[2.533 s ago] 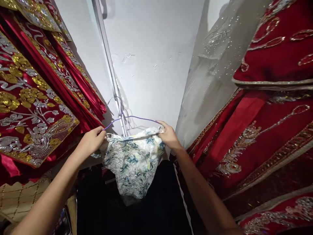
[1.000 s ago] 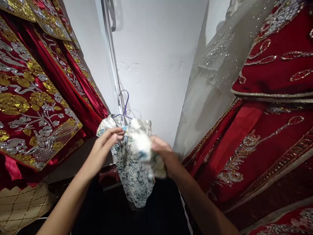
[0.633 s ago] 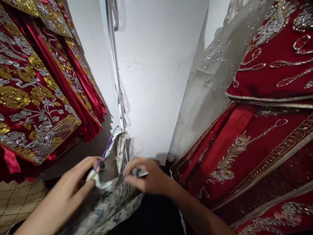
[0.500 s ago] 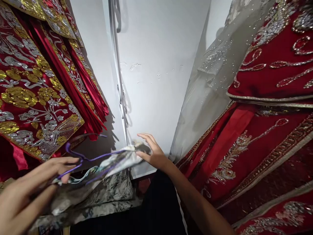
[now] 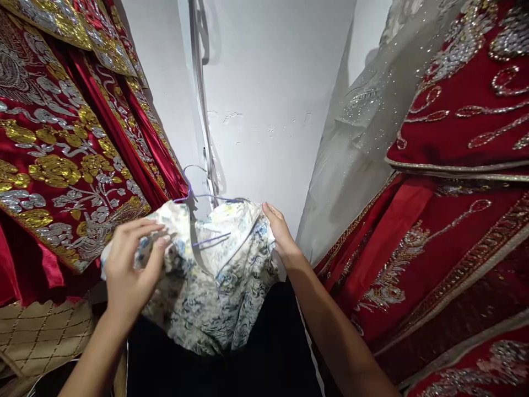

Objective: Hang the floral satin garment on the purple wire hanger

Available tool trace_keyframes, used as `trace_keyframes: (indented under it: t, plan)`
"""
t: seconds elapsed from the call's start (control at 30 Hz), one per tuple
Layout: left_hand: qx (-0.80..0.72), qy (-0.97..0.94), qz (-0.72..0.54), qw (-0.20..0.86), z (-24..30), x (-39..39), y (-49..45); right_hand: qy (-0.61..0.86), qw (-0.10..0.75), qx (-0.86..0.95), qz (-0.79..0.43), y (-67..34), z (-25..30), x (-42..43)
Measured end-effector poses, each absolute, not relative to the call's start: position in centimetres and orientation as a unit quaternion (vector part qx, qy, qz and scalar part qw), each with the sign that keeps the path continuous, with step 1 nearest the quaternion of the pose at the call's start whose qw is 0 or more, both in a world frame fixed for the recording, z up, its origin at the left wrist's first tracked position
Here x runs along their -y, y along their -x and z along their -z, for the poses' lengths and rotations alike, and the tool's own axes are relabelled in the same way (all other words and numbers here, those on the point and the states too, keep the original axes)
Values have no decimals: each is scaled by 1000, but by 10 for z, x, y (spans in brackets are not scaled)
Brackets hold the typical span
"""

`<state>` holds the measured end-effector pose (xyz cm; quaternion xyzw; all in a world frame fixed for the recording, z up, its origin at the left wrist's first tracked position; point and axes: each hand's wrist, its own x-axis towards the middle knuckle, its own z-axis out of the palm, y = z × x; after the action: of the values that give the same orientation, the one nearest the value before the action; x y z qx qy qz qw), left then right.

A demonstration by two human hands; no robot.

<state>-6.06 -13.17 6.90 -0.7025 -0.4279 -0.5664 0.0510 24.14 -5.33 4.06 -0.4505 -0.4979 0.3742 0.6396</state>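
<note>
A blouse or dress [image 5: 210, 303] in white cloth with a blue, grey and yellow floral print hangs spread before me. Its neckline gapes, showing part of a thin purple hanger [image 5: 212, 240] inside; the hanger's hook stands above the collar. My right hand [image 5: 283, 229] grips the garment's right shoulder together with the hanger's end, which the cloth covers there. Over the left shoulder is my left hand [image 5: 134, 262], fingers and thumb stretched out and apart, tips at the fabric. Whether those tips press on the hanger beneath is hidden.
Red costumes with gold and silver embroidery [image 5: 53, 171] hang on the left, and a beaded red garment [image 5: 446, 132] on the right. Beside it is a sparkly sheer white cloth [image 5: 351, 138]. A metal rail [image 5: 201, 82] runs along the white wall [image 5: 268, 71].
The floral garment has been raised and turned to face me, its shoulders now over the hanger. My left hand has let go of the hanger's end; my right hand has closed on the right shoulder.
</note>
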Motion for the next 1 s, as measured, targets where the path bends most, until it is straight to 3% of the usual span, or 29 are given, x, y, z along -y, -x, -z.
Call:
trace_keyframes:
  t: [0.17,0.3,0.43,0.57,0.7,0.77,0.9,1.0]
  plan:
    - [480,723,480,-130,-10,127,17,454,693,420,-370,-246,-31,53]
    - [526,634,550,-140,41,108,-14,438,691,417,-395,-252,-1,70]
    - [541,536,611,-219,64,89,-26,465,668,432,-389,-261,17,70]
    - [544,527,584,-292,74,91,-21,488,675,471,-291,-267,25,71]
    - [543,501,580,-343,87,113,-18,563,714,390,-141,-245,60,98]
    - [523,480,592,-382,90,123,-19,558,700,396,-204,-218,86,114]
    - [488,474,582,-444,84,134,-19,474,477,531,-516,-158,121,125]
    - [477,457,591,-463,80,136,-15,440,435,555,-556,-137,123,123]
